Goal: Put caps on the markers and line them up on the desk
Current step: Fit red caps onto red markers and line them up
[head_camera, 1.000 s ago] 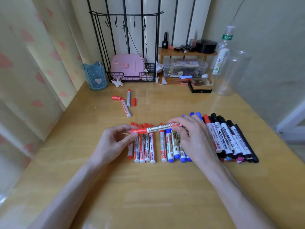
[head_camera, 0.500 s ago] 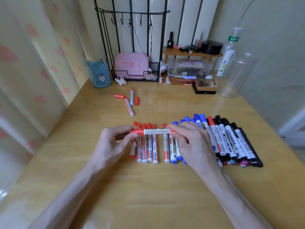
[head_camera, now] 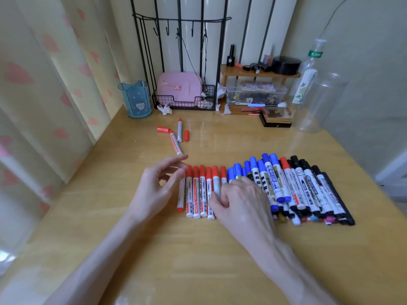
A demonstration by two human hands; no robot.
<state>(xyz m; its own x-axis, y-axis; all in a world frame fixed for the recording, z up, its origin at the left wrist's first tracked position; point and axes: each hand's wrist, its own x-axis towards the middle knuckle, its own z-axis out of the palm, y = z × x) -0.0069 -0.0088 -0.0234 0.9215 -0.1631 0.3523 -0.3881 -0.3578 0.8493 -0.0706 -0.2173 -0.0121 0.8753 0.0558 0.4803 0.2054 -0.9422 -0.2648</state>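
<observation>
Left hand (head_camera: 160, 186): fingers loosely spread, holding nothing, over the left end of the row (head_camera: 308, 190).
Right hand (head_camera: 240, 201): fingers curled; they seem to pinch a red marker (head_camera: 216, 183) lying in the row. Blur hides the exact grip.
Uncapped markers (head_camera: 175, 143): two, farther back on the tabletop (head_camera: 242, 260), just beyond the left hand, which is the nearer one. Their long axes point roughly away from the person — one slanted.
Loose caps (head_camera: 163, 129): two, red, beside them.
Around: blue cup (head_camera: 137, 100) well behind.

Place: we see a desk (head_camera: 198, 260) in a corner at home.
Signs: we note heart-print curtains (head_camera: 44, 84), a pink case (head_camera: 178, 84), and cosmetics (head_camera: 253, 67) on a small shelf (head_camera: 237, 73).
</observation>
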